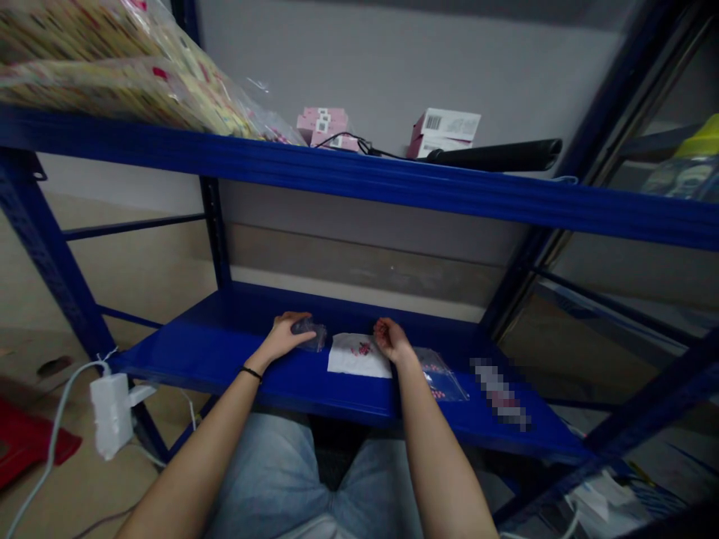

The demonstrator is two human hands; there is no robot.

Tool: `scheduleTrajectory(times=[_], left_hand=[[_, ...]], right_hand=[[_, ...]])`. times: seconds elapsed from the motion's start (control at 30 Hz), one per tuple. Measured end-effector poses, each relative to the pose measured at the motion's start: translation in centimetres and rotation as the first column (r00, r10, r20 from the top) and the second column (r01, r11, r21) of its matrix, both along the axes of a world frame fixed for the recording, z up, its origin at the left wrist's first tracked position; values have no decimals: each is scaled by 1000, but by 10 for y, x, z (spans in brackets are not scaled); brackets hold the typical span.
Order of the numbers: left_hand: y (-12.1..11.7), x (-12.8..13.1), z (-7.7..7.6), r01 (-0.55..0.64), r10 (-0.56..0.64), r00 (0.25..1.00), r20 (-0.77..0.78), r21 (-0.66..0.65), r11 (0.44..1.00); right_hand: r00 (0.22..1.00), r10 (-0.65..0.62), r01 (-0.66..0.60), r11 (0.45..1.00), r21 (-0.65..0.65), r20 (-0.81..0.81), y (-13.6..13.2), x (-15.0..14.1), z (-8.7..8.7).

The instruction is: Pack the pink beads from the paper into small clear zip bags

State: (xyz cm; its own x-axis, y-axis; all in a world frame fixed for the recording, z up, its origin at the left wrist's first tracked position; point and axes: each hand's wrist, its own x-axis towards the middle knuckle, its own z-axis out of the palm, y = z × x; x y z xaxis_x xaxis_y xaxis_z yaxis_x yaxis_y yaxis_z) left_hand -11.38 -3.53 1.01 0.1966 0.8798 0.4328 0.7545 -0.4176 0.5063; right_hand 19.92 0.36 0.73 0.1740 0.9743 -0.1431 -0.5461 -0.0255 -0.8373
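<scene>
The small clear plastic bag (308,335) lies with its long axis roughly across the frame, tilted slightly, and its free end points toward the right of the frame. It is at the center of the picture, above the rear part of the lower blue steel shelf (191,352).

Both forearms extend upward from the bottom of the frame and converge on the shelf. The left hand (282,337) is turned palm down, with a black wristband (251,372) on its wrist. It is closed over the near end of the bag, so the bag is gripped and projects from the hand toward the right.

The right hand (390,339) stands just right of the bag and apart from it, with its fingers (382,326) loosely curled. Whether it holds a small item cannot be determined. It is nearest to a white paper sheet (351,356) bearing small pink pieces (365,348), and its wrist is just beside a second clear plastic bag (441,376) containing similar pink pieces.

A pixelated item (499,393) lies farther right on the same shelf. The upper shelf beam (337,171) crosses the frame above, carrying pink boxes (323,123) and a white barcoded box (443,131). A white power adapter (111,414) hangs at the lower left.
</scene>
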Motion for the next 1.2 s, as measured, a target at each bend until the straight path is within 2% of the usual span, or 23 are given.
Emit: scheduleTrajectory(times=[0.07, 0.17, 0.27, 0.33, 0.37, 0.43, 0.5, 0.53, 0.57, 0.67, 0.7, 0.77, 0.8, 0.83, 0.87, 0.97, 1.03, 1.1, 1.17, 1.2], left_hand=[[6, 6, -14, -83, 76, 990, -120, -56, 995], [10, 22, -30, -118, 59, 952, -301, -184, 976], [9, 32, -42, -29, -66, 920, -387, -235, 972], [8, 34, -49, 10, -108, 901, -420, -229, 973], [7, 34, -51, 13, -115, 894, -432, -232, 973], [7, 35, -53, -4, -108, 887, -449, -240, 971], [7, 35, -54, -18, -103, 884, -457, -253, 967], [7, 35, -53, -22, -102, 883, -458, -258, 966], [7, 35, -52, -24, -103, 883, -457, -264, 964], [7, 35, -50, -26, -104, 888, -448, -275, 961], [6, 35, -50, -25, -102, 891, -443, -272, 962], [5, 36, -49, -22, -97, 895, -435, -261, 965], [4, 36, -50, -20, -97, 897, -432, -258, 966], [3, 37, -50, -18, -99, 897, -430, -261, 965], [3, 37, -50, -17, -104, 898, -428, -268, 963], [5, 36, -48, -17, -112, 900, -420, -291, 957], [4, 34, -41, -26, -108, 902, -418, -301, 953], [-5, 38, -28, -51, -70, 907, -415, -275, 960], [-28, 54, -11, -73, 4, 922, -388, -165, 984], [-45, 69, -5, -64, 37, 935, -354, -63, 996]], right_hand=[[959, 57, -50, 998, -31, 277, 5, -8, -5], [784, 42, -34, 999, -25, 620, 6, -18, -17], [595, -9, -28, 999, 32, 804, 3, -24, -29], [503, -37, -39, 997, 66, 863, 0, -26, -37], [428, -53, -55, 995, 85, 902, -2, -28, -40], [181, -105, -112, 986, 127, 978, -6, -31, -43], [-71, -165, -178, 973, 150, 984, -9, -34, -41], [-147, -187, -201, 967, 156, 971, -11, -34, -39], [-174, -207, -211, 963, 169, 963, -13, -33, -36], [-159, -307, -180, 944, 278, 938, -18, -9, -22], [-150, -341, -135, 937, 322, 928, -21, 7, -18], [-131, -329, 17, 942, 334, 935, -29, 50, -11], [-126, -244, 98, 961, 257, 961, -34, 74, -9], [-113, -88, 169, 980, 106, 990, -40, 98, -8], [-104, -3, 195, 981, 24, 995, -47, 120, -8], [-90, 116, 201, 975, -96, 989, -64, 166, -10], [-78, 135, 197, 973, -118, 988, -69, 178, -10], [-67, 126, 204, 973, -110, 990, -72, 179, -6], [-71, 99, 227, 970, -81, 992, -78, 168, -3], [-64, 41, 263, 964, -23, 997, -85, 158, -4]])
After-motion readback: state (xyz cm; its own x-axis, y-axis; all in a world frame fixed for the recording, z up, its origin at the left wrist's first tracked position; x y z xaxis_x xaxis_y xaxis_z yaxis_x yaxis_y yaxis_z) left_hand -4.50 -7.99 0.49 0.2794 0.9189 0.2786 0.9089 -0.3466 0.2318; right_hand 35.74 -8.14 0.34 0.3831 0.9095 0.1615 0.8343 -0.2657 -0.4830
